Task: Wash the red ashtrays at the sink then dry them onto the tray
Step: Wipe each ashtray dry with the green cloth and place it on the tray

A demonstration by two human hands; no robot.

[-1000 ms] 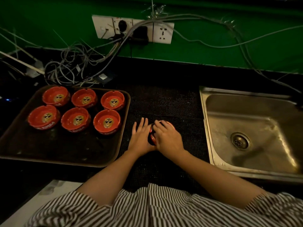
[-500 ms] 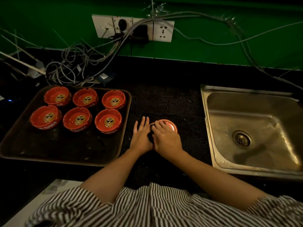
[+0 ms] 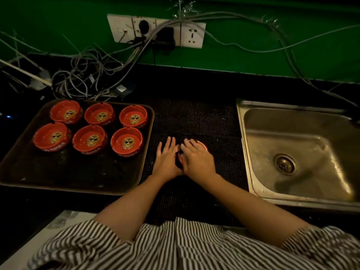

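Far left, a tangle of grey cables (image 3: pixel 78 78) lies on the dark table (image 3: pixel 194 84) against the green wall. Below it, one brown tray (image 3: pixel 68 172) carrying six red ashtrays (image 3: pixel 93 140), upright, in two rows of three at the tray's far end, each with a gold lion emblem inside; the near half of the tray is bare. Just right of the tray, a black mesh mat (image 3: pixel 194 117). On the mat, the left hand (image 3: pixel 165 160) lies flat with fingers straight and slightly spread, its inner edge against a seventh red ashtray (image 3: pixel 203 146). The right hand (image 3: pixel 196 160) covers that ashtray from above, fingers bent over it; only the far rim and a sliver of the near side show. A dark patch sits between the two hands; cannot tell what it is. Right of the mat, one steel sink (image 3: pixel 253 152), basin with one drain (image 3: pixel 285 164). On the wall above, one white socket panel (image 3: pixel 192 35) with plugs in it. Striped sleeves (image 3: pixel 175 246) at the bottom edge.
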